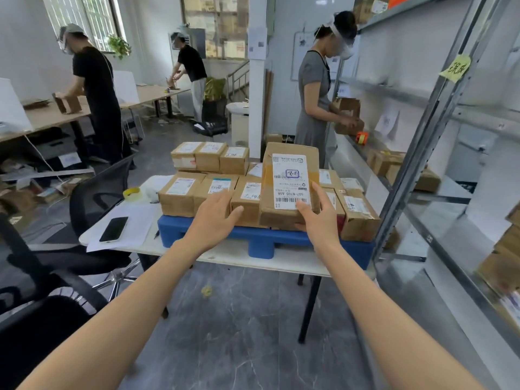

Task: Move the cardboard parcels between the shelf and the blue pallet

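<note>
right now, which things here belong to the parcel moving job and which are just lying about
Job: tall upright parcel, flat parcels around it, blue pallet, metal shelf.
Lying about: phone, yellow tape roll, papers, pen, office chair.

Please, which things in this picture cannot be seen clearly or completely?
All in the head view:
The parcels behind the tall brown cardboard parcel are hidden by it.
The print on its white paper label is too small to read.
The brown cardboard boxes on the grey metal shelf, right edge, are blurred and cut off.
The blue plastic pallet has its far side covered by parcels.
</note>
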